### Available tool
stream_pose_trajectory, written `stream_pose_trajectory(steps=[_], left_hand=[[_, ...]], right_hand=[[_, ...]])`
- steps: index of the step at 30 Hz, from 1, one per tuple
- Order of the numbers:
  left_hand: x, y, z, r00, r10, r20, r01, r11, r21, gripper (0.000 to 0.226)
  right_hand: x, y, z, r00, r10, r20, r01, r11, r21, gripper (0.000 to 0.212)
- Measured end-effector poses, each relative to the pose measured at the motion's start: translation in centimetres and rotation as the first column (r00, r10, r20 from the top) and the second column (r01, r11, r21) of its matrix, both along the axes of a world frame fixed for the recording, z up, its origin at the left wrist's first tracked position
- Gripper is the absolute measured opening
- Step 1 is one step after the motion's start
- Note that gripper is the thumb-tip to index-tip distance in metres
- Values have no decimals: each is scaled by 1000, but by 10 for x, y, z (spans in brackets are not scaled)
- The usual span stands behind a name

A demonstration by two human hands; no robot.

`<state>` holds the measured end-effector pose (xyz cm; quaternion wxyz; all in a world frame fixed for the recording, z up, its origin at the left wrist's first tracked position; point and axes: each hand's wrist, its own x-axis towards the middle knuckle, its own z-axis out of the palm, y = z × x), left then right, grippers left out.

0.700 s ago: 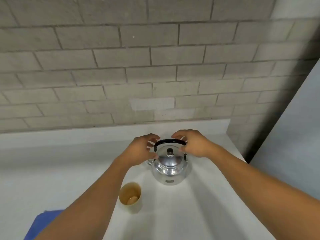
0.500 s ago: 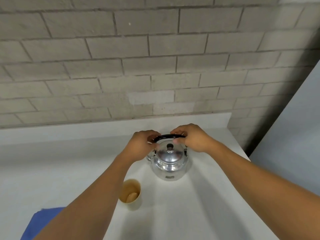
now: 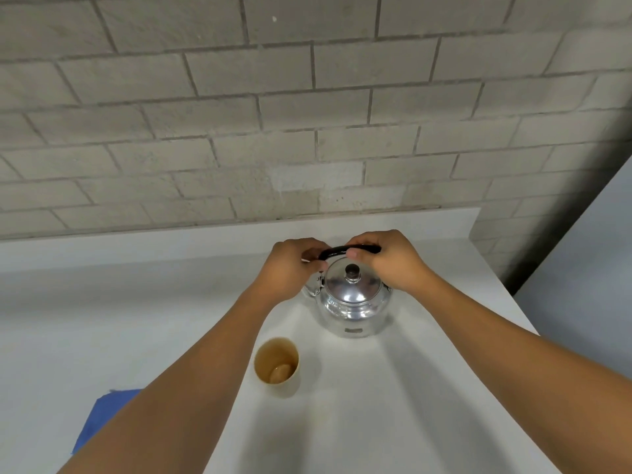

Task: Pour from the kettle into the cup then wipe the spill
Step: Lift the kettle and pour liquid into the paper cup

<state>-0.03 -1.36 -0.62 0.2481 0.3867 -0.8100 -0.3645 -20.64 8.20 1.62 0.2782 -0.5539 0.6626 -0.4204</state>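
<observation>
Nearest to me, low on my left, a blue cloth (image 3: 102,417) lies flat on the white surface (image 3: 393,405), partly hidden by my left forearm; I judge it is there for the wipe later. A little further out stands the tan cup (image 3: 277,367), upright and open, apart from everything else, with a pale patch at its bottom that I cannot make out. Just beyond it and slightly to the right sits the shiny metal kettle (image 3: 354,304), flat on the surface, lid on, its black knob (image 3: 352,271) in the middle and the spout pointing left.

Over the kettle the black handle (image 3: 349,250) stands upright. My left hand (image 3: 290,268) has its fingers curled closed around the left end of it, and my right hand (image 3: 388,260) has its fingers closed over the right end, thumb pressed in front. Nothing is lifted or poured yet.

To do this lift well, I think I should keep the handle centred over the lid so the body does not swing, raise it straight up, and carry it toward the cup with the spout leading. One hand could take the weight while the other steadies the lid. Tip slowly, spout just above the cup's rim
</observation>
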Motion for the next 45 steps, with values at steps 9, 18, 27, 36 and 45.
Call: stream_pose_trajectory(steps=[9,18,27,36,45], left_hand=[[65,24,27,993,40,-115,-38,999,15,50],[144,75,-18,998,17,-58,-5,980,199,101],[153,117,-73,996,12,-92,21,939,342,118],[141,119,-90,983,106,-149,-50,940,338,88],[139,120,-95,978,128,-166,-69,944,322,83]], right_hand=[[8,21,31,1000,-25,17,26,995,-99,11],[23,58,55,1000,-8,8,9,992,-128,9],[46,87,59,994,103,-27,-106,988,-109,9],[67,95,60,968,182,-173,-188,982,-24,13],[76,94,69,903,254,-347,-266,964,13,11]])
